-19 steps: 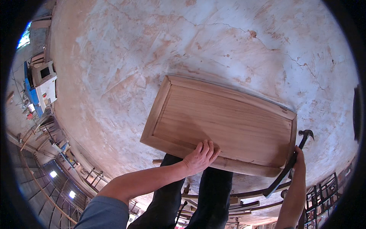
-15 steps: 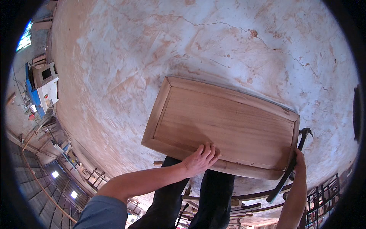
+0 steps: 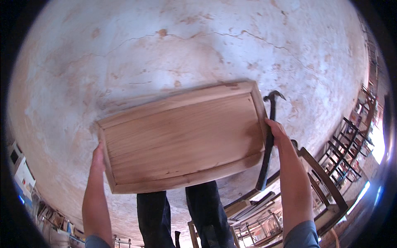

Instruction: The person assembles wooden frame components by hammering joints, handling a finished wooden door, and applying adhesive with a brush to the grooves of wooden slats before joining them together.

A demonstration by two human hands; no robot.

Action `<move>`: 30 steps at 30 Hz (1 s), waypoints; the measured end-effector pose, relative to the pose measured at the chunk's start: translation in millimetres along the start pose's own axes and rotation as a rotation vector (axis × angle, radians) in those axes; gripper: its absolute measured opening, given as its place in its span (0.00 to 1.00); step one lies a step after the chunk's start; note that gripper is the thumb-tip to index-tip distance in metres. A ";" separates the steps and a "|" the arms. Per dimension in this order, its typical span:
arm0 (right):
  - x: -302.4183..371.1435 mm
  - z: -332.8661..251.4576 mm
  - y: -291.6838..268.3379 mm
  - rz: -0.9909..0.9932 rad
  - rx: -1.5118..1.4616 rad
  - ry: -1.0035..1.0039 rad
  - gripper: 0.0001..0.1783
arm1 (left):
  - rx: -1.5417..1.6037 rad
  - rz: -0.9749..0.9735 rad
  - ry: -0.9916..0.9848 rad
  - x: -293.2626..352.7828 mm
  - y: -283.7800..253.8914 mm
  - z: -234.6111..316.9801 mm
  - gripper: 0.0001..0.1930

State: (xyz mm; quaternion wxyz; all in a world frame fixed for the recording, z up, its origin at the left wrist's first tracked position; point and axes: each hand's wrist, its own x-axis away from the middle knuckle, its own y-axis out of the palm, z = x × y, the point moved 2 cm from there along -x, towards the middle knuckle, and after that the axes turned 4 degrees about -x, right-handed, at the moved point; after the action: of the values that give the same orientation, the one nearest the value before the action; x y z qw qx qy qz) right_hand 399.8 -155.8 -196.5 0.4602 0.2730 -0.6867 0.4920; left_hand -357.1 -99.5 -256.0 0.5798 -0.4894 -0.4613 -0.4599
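A framed wooden panel, like a small cabinet door, is held in front of my legs and tilts up toward its right side. My left hand grips its left edge, with most of the fingers hidden behind the frame. At the right edge, my right hand holds the panel and a claw hammer together. The hammer's dark handle runs down alongside the frame, and its head points up past the panel's corner.
A pale, cracked, stained floor spreads beyond the panel. To the right are a wooden chair-like frame and dark slatted frames. Lengths of timber lie behind my legs, and a white machine stands far left.
My left hand has gone from the panel's near edge to its left edge. The panel has turned, its right end now higher and farther away. The hammer has stayed in my right hand.
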 end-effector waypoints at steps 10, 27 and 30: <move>64.6 -82.3 -0.1 -0.324 -0.567 -0.393 0.18 | 0.514 0.033 0.509 88.6 13.7 129.3 0.29; 13.9 -116.7 49.2 -0.789 -0.862 -0.568 0.26 | -1.140 0.613 1.304 -17.0 -96.5 146.5 0.07; -12.1 -90.0 41.5 -0.936 -0.853 -0.685 0.23 | -0.700 0.438 1.148 -9.8 -83.5 146.0 0.10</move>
State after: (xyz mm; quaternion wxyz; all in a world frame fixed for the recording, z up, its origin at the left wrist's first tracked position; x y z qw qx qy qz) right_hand 403.3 -58.1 -216.8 0.4482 0.4742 -0.7359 -0.1810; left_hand -453.2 37.9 -239.7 0.6194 -0.4090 0.2013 -0.6392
